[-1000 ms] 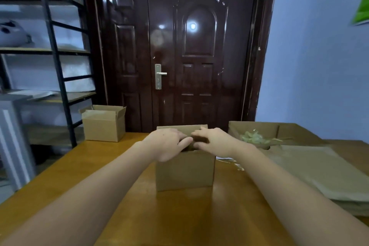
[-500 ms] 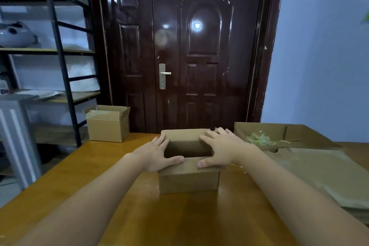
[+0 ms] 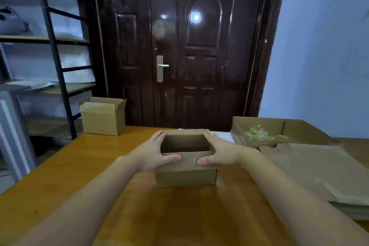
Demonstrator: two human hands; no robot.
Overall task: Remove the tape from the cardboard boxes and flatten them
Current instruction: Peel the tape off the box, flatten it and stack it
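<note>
A small brown cardboard box (image 3: pixel 185 177) stands in the middle of the wooden table (image 3: pixel 79 166), its top open and its inside dark. My left hand (image 3: pixel 153 155) lies over its left side with the thumb flat on the near flap. On the right side my right hand (image 3: pixel 218 152) mirrors it, thumb flat on the same flap. Both sets of fingers lie stretched along the side flaps, pressing them outward. A second small box (image 3: pixel 101 119), with clear tape across one flap, stands at the table's far left corner.
A shallow open cardboard box (image 3: pixel 239 126) at the back right holds crumpled tape (image 3: pixel 259 134). A stack of flattened cardboard (image 3: pixel 319 171) covers the table's right side. A metal shelf rack (image 3: pixel 58 62) stands at the left and a dark door (image 3: pixel 199 50) behind.
My hands moved apart from the middle of the box top to its two sides. The flaps have spread open, with the near flap folded down toward me.
</note>
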